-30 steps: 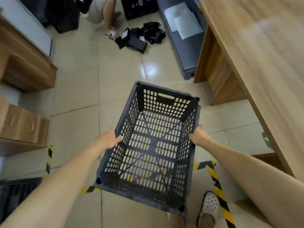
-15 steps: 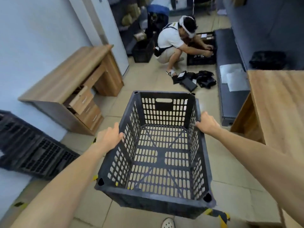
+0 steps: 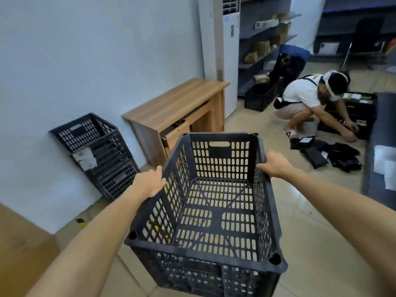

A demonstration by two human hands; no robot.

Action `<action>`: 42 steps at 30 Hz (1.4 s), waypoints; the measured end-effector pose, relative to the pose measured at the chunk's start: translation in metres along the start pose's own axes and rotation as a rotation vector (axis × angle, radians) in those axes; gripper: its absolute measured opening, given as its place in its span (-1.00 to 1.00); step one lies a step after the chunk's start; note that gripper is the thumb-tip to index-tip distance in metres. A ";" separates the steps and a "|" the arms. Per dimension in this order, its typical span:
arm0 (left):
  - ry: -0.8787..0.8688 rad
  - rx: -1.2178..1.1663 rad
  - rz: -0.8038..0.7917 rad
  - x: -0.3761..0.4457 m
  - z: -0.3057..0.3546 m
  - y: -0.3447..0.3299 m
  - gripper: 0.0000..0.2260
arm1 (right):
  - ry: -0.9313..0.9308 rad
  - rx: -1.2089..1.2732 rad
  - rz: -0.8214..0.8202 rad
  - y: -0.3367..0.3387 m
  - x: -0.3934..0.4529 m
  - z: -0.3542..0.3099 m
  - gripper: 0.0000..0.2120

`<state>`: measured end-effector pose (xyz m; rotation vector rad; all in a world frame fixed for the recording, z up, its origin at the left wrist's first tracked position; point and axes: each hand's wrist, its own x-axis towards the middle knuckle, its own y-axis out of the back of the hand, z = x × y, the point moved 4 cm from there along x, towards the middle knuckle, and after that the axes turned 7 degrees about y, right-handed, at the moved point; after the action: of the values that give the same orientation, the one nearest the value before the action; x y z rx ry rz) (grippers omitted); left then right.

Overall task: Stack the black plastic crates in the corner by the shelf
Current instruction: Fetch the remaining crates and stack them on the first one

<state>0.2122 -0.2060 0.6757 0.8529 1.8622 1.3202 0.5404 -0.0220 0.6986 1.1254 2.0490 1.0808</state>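
Head view looks down on a black crate (image 3: 214, 202) held in the air between both arms, its open top facing up and its slotted floor showing the tiled floor (image 3: 321, 243) below. Left hand (image 3: 149, 183) grips the rim of the left long wall about halfway along, thumb lying on top of the rim and the other fingers wrapped down the outside, out of sight. Right hand (image 3: 275, 163) clamps the right long wall nearer the far end, its fingers (image 3: 262, 167) curled over the rim to the inside. Both hands are closed on the crate, which hangs level, with its near corner lowest in the picture and a handle slot in the far short wall. Ahead and to the left, a stack (image 3: 96, 155) of black crates leans tilted against the pale wall (image 3: 85, 61), a scrap of paper stuck to its side. Just to the right of that stack stands a wooden desk (image 3: 177, 106) with drawers ajar. Beyond the desk a tall white unit (image 3: 230, 61) stands beside grey shelves (image 3: 263, 46). At right a person (image 3: 306, 99) crouches over another black crate (image 3: 362, 116), with dark items (image 3: 334, 153) scattered on the tiles nearby.
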 end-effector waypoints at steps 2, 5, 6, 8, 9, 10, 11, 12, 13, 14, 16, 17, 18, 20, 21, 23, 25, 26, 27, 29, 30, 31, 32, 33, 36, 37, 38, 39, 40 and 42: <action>0.030 0.007 0.007 0.008 -0.028 0.003 -0.56 | 0.025 0.006 -0.022 -0.012 0.018 -0.028 -0.79; 0.072 0.012 0.039 0.021 -0.065 0.014 -0.54 | 0.054 -0.003 -0.032 -0.026 0.046 -0.061 -0.81; 0.090 0.030 0.048 0.025 -0.075 0.018 -0.52 | 0.062 -0.002 -0.036 -0.030 0.056 -0.069 -0.81; 0.123 0.065 0.079 0.031 -0.093 0.027 -0.51 | 0.075 -0.008 -0.035 -0.036 0.077 -0.085 -0.81; 0.138 0.065 0.108 0.035 -0.101 0.030 -0.54 | 0.080 -0.013 -0.029 -0.038 0.089 -0.092 -0.75; 0.156 0.058 0.137 0.041 -0.109 0.034 -0.58 | 0.086 -0.011 -0.024 -0.041 0.102 -0.099 -0.68; 0.181 0.052 0.155 0.046 -0.117 0.037 -0.61 | 0.091 -0.001 -0.025 -0.044 0.115 -0.106 -0.63; 0.206 0.049 0.168 0.053 -0.124 0.040 -0.63 | 0.098 0.013 -0.021 -0.047 0.131 -0.113 -0.59; 0.228 0.054 0.178 0.060 -0.132 0.043 -0.64 | 0.107 0.029 -0.024 -0.049 0.147 -0.120 -0.56; 0.247 0.059 0.183 0.067 -0.139 0.044 -0.65 | 0.123 0.044 -0.030 -0.052 0.164 -0.128 -0.53; 0.297 0.053 0.185 0.080 -0.153 0.046 -0.68 | 0.164 0.068 -0.050 -0.056 0.196 -0.146 -0.48; 0.329 0.038 0.178 0.085 -0.159 0.046 -0.69 | 0.190 0.071 -0.068 -0.057 0.211 -0.156 -0.46; 0.358 0.020 0.181 0.091 -0.166 0.046 -0.70 | 0.221 0.067 -0.084 -0.059 0.226 -0.165 -0.44; 0.405 0.011 0.209 0.104 -0.176 0.045 -0.70 | 0.281 0.046 -0.111 -0.062 0.256 -0.181 -0.42; 0.428 0.005 0.218 0.111 -0.181 0.046 -0.70 | 0.303 0.043 -0.124 -0.063 0.271 -0.190 -0.41; 0.474 -0.016 0.231 0.121 -0.188 0.049 -0.69 | 0.336 0.077 -0.157 -0.067 0.297 -0.206 -0.39; 0.527 -0.038 0.238 0.128 -0.194 0.051 -0.68 | 0.385 0.068 -0.168 -0.073 0.323 -0.223 -0.40; 0.549 -0.045 0.238 0.130 -0.196 0.052 -0.68 | 0.404 0.046 -0.168 -0.077 0.335 -0.232 -0.42; 0.571 -0.045 0.236 0.132 -0.199 0.054 -0.68 | 0.428 0.034 -0.167 -0.080 0.347 -0.242 -0.44; 0.612 -0.038 0.239 0.137 -0.213 0.055 -0.69 | 0.474 0.054 -0.187 -0.086 0.363 -0.266 -0.65; 0.629 -0.034 0.247 0.140 -0.223 0.055 -0.69 | 0.503 0.066 -0.204 -0.090 0.370 -0.280 -0.76; 0.648 -0.029 0.256 0.143 -0.234 0.057 -0.69 | 0.531 0.076 -0.212 -0.094 0.377 -0.294 -0.77; 0.663 -0.013 0.259 0.147 -0.246 0.060 -0.68 | 0.553 0.089 -0.219 -0.097 0.384 -0.308 -0.76; 0.675 0.011 0.254 0.151 -0.258 0.063 -0.68 | 0.577 0.101 -0.232 -0.101 0.390 -0.325 -0.77; 0.701 0.061 0.228 0.167 -0.298 0.071 -0.69 | 0.611 0.147 -0.272 -0.114 0.412 -0.373 -0.80; 0.709 0.070 0.228 0.174 -0.312 0.073 -0.69 | 0.617 0.153 -0.271 -0.117 0.418 -0.389 -0.80; 0.718 0.079 0.231 0.182 -0.328 0.075 -0.69 | 0.623 0.158 -0.263 -0.121 0.426 -0.405 -0.80; 0.722 0.091 0.239 0.191 -0.345 0.076 -0.68 | 0.633 0.160 -0.247 -0.125 0.435 -0.421 -0.79; 0.727 0.099 0.248 0.200 -0.362 0.078 -0.68 | 0.630 0.157 -0.236 -0.126 0.443 -0.438 -0.79; 0.723 0.095 0.261 0.219 -0.395 0.083 -0.68 | 0.644 0.128 -0.211 -0.127 0.461 -0.471 -0.83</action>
<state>-0.2249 -0.2020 0.8159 0.7358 2.4317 1.8920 -0.0998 0.1568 0.7942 0.6327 2.6886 1.3348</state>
